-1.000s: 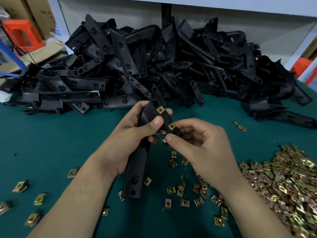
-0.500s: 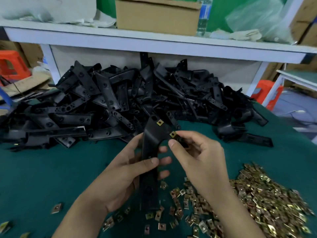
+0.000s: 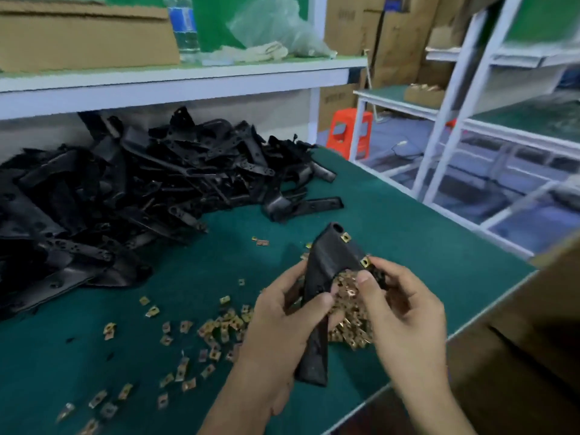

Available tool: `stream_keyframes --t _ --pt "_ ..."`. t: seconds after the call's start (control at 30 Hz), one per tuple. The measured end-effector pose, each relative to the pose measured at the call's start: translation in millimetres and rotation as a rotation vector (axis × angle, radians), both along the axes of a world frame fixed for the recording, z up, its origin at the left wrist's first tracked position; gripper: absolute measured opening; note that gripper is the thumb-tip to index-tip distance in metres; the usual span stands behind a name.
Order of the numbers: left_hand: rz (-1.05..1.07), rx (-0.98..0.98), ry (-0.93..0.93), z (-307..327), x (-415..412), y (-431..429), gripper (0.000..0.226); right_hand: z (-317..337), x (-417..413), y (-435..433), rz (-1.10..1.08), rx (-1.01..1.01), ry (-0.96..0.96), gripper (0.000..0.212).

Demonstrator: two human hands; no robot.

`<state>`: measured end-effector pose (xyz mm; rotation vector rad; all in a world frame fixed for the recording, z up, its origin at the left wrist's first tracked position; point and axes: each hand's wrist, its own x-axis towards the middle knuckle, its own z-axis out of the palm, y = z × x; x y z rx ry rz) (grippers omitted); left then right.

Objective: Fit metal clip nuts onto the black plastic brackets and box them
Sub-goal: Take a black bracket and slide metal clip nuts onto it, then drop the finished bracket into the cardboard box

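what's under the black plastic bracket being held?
A heap of brass-coloured metal clip nuts on the green table mat shows between the hands. The black plastic bracket, left hand and right hand cover the rest of it.

A green felt-covered table (image 3: 408,246) lies under the right hand (image 3: 405,312). Beyond that hand, a white shelf (image 3: 188,86) carries a cardboard box (image 3: 84,39), a water bottle (image 3: 185,26) and a crumpled plastic bag (image 3: 276,29). Farther off to the hand's right stand white metal racks (image 3: 442,120), an orange plastic stool (image 3: 350,133) on a grey floor (image 3: 392,133), and stacked cartons (image 3: 392,36).
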<state>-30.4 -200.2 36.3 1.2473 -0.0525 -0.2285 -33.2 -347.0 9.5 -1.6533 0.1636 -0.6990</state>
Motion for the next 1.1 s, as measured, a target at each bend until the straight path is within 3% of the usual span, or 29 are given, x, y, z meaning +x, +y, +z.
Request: stream_keyframes --t 0.2,0.33,0.4,0.5,0.6,0.73,0.87,0.97,1.1 --pt "-0.233 0.095 0.051 -28 -23 -91 0.052 -31 -48 -75 -0.419 0.139 0.023 0.012" --pt "-0.462 0.206 -0.074 -55 -41 -136 0.071 -53 -71 -125 -0.613 0.003 0.329 0.027" --pt "-0.567 0.289 -0.126 -68 -51 -152 0.078 -55 -76 -138 -0.653 0.043 0.446 0.034" --pt "-0.613 0.417 -0.222 -76 -57 -158 0.077 -53 -75 -140 -0.648 0.077 0.456 0.035" --pt "-0.573 0.326 -0.190 -69 -55 -147 0.061 -47 -67 -128 -0.612 0.073 0.448 0.034" --pt "-0.371 0.361 -0.257 -49 -42 -102 0.043 -36 -44 -82 -0.454 0.054 0.294 0.030" --pt "-0.038 0.499 -0.417 -38 -21 -39 0.041 -18 -11 -3 -0.171 -0.131 0.104 0.036" --pt "0.270 0.588 -0.324 -36 -9 19 0.044 -12 18 58 0.151 -0.228 0.086 0.044" --pt "0.674 0.760 -0.214 -38 8 117 0.041 -6 51 133 0.606 -0.555 0.140 0.049"
